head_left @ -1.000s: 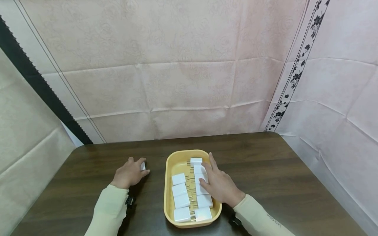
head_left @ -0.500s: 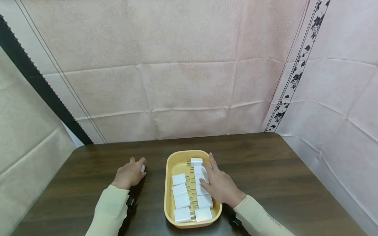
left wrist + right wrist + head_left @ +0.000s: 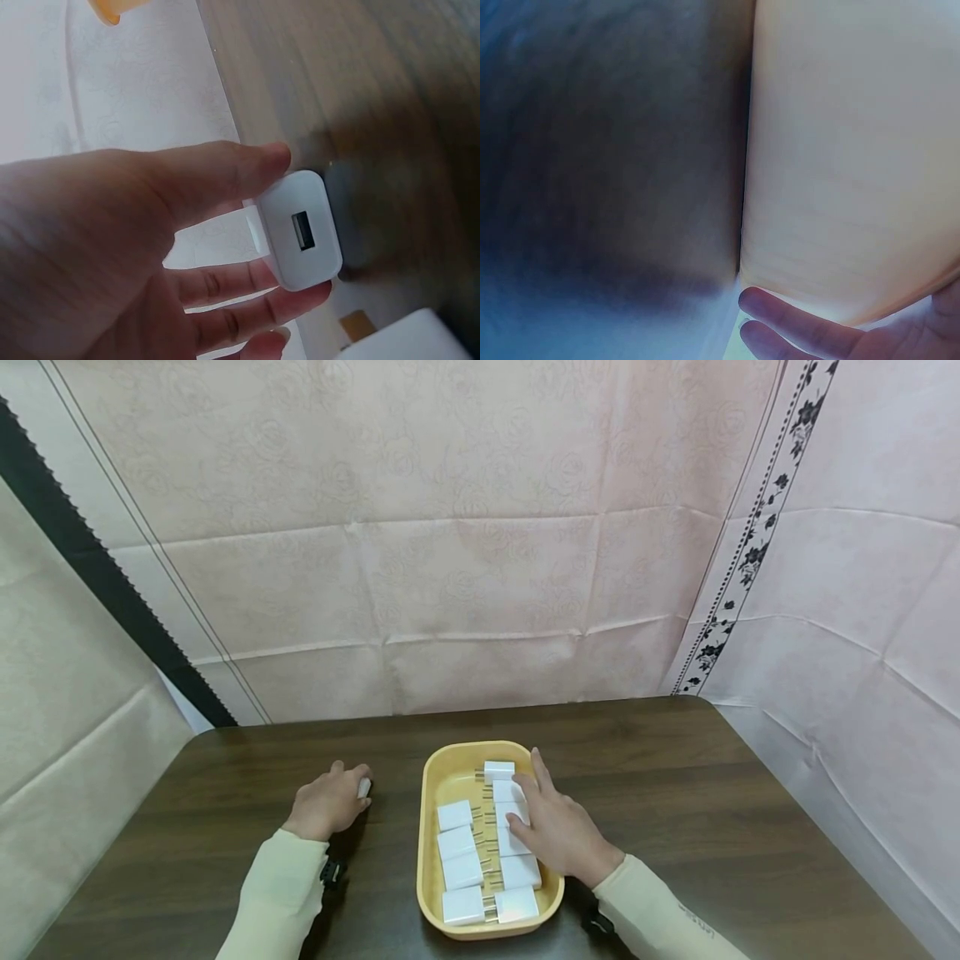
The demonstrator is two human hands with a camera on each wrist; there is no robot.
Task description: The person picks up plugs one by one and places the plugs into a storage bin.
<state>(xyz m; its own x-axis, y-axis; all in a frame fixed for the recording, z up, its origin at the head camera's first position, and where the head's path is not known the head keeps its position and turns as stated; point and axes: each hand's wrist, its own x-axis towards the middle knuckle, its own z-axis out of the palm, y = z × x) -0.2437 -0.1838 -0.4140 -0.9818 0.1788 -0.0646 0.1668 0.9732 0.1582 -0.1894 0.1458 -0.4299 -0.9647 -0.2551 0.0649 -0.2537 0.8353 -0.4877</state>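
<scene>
At the left of the tray, my left hand (image 3: 327, 803) pinches a white USB charger (image 3: 363, 788) between thumb and fingers, close to the table. In the left wrist view, the USB port faces the camera on this charger (image 3: 301, 232). My right hand (image 3: 564, 831) lies over the right rim of a yellow tray (image 3: 429, 860), its fingers extended above the right row of white plugs (image 3: 516, 872). Whether those fingertips touch the plugs cannot be told. The right wrist view shows two fingers (image 3: 802, 319) by the tray's wall (image 3: 847, 150).
Inside the tray, a left row of white plugs (image 3: 455, 845) faces the right row, metal prongs inward. Brown wooden table (image 3: 637, 752) surrounds the tray. Pale cloth (image 3: 480, 577) hangs behind it. A white block (image 3: 412, 341) shows partly in the left wrist view.
My left thumb and fingers have closed in around the charger, which was held with the fingers wider apart a second ago. The right hand and the tray look unmoved.
</scene>
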